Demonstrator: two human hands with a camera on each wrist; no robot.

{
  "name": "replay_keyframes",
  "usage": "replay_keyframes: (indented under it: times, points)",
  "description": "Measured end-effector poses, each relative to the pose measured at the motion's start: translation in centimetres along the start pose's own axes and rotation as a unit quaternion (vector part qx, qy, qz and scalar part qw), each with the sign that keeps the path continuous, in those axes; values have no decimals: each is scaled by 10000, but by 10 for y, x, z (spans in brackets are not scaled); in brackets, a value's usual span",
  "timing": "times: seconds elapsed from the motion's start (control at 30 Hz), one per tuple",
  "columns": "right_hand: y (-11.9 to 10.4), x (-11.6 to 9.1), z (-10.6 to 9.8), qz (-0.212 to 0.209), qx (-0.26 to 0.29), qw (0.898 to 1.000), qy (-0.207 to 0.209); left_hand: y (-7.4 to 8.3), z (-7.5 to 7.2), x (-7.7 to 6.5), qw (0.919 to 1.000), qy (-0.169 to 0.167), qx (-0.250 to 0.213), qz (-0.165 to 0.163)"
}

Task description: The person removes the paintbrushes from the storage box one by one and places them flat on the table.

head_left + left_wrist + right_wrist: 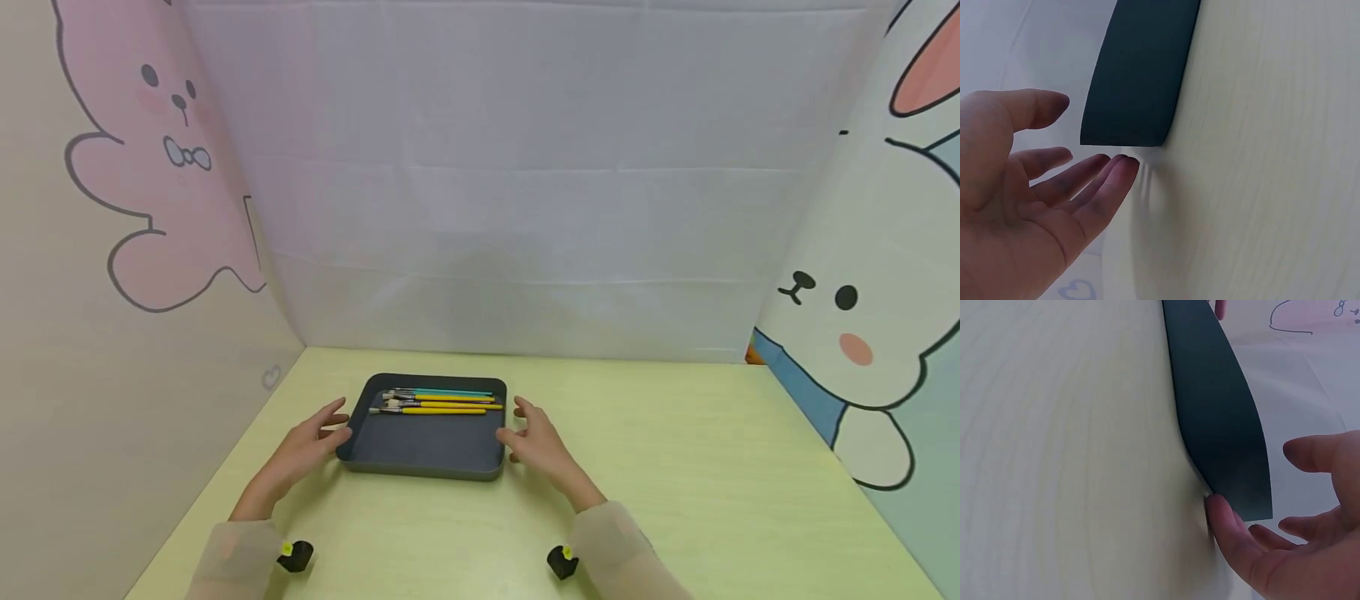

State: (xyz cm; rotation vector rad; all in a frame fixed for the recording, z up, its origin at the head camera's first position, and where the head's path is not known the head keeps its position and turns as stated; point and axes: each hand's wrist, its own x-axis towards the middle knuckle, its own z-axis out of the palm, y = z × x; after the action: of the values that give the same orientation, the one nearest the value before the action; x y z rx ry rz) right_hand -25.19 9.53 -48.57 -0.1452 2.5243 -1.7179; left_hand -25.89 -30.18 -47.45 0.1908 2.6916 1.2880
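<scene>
A dark grey rectangular tray (pixel 427 446) stands on the table with several paintbrushes (pixel 442 409) lying along its far half. Most of the brushes have yellow handles; teal shows at the back. At the tray's left side is my left hand (pixel 303 450), fingers spread and loosely bent. The left wrist view has this hand (pixel 1054 187) just off the tray's end (pixel 1135 94), a small gap between. My right hand (pixel 543 446) is by the right side, thumb and fingers apart. In the right wrist view one fingertip (pixel 1219 509) is at the tray's lower corner; whether it touches I cannot tell.
A pale yellow-green table (pixel 697 467) extends around the tray. White sheeting (pixel 510 183) rises behind it. Side panels carry a pink cartoon animal (pixel 176 192) on the left and a white one (pixel 892 333) on the right. Each wrist wears a small black camera (pixel 297 556).
</scene>
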Motion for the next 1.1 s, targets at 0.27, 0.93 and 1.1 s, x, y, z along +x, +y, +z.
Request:
replay_keyframes:
  times: [0.27,0.93,1.1]
  points:
    - [3,4,7,15,64,9999,-97,0,2,0,9998,-117,-84,-119]
    - [6,7,8,-111,-280,9992,-246,-3,8,2,9997,-152,16,-185]
    - [6,7,7,-172,-320,9989,-312,-3,8,2,9997,-189,-49,-158]
